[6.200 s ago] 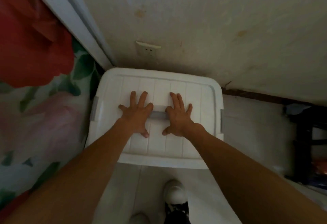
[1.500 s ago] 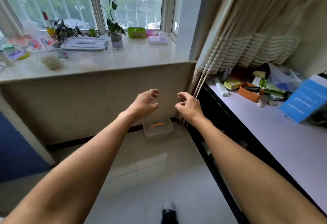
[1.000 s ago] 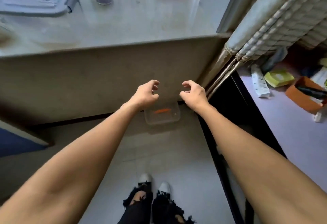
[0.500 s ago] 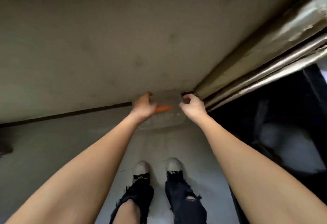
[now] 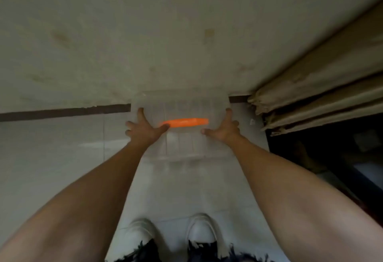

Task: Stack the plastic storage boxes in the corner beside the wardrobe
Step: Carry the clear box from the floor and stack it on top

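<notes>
Here the clear plastic box sits on the pale tiled floor, its far edge against the foot of the wall and a folded curtain just off to its right. It lies straight ahead of the person, beyond the white shoes, with its long axis running left to right, the same way as the orange handle across its lid. The left hand is pressed to the left short end and the right hand to the right short end, so the box lies between the palms and neither hand is clearly nearer. The fingers of both hands are spread wide and reach along the sides, each thumb resting on the lid beside an end of the handle; whether they have closed firmly under the rim I cannot tell, since the edges are blurred. The lift probably turns on keeping that side-to-side hold level, as the box looks light and smooth and could slip or tilt if one palm presses harder.
</notes>
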Tool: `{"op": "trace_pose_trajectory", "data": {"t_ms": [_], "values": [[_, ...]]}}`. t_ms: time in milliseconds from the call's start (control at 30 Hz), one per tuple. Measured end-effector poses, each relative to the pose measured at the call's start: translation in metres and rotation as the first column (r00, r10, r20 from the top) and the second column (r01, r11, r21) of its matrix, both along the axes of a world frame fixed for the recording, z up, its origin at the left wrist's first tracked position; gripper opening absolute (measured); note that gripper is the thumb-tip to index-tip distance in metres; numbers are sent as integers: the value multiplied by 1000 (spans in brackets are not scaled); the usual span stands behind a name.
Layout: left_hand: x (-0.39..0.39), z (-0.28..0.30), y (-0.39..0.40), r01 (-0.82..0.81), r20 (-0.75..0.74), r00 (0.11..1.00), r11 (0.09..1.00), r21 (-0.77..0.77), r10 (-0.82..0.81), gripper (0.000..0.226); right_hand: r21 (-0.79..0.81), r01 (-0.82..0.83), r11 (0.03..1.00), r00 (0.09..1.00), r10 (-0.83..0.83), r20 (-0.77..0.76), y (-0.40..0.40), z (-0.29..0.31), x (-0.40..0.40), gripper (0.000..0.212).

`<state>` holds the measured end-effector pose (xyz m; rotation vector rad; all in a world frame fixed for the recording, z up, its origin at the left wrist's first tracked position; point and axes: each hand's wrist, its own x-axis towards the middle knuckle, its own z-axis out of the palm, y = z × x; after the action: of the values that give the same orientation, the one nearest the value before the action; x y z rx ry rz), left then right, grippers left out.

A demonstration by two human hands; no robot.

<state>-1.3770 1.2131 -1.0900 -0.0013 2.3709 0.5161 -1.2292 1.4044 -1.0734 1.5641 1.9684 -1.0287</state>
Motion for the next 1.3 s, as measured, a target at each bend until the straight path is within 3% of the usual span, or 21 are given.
{"op": "trace_pose_trajectory", "data": {"t_ms": [167, 267, 600, 733, 1033, 1300], "values": [[2, 8, 0, -31, -66, 997, 1000, 5, 31, 116, 71, 61, 996, 997, -57, -54, 1, 1, -1, 125], [4, 62, -12, -66, -70, 995, 997, 32, 68, 113, 76, 42, 996, 997, -37, -73, -7, 53, -4, 122], [-4, 349, -79, -204, -146, 966, 976, 76, 214, 110, 99, -49, 994, 984, 64, -163, -68, 332, -33, 124], [-4, 459, -113, -311, -210, 922, 945, 103, 326, 103, 143, -191, 971, 964, 213, -157, -95, 436, -56, 127], [47, 630, -224, -562, -280, 749, 799, 213, 601, 101, 205, -487, 849, 833, 522, -185, -181, 613, -84, 128], [133, 735, -373, -775, -344, 460, 559, 296, 819, 100, 293, -690, 662, 601, 749, -278, -343, 727, -81, 117]]}}
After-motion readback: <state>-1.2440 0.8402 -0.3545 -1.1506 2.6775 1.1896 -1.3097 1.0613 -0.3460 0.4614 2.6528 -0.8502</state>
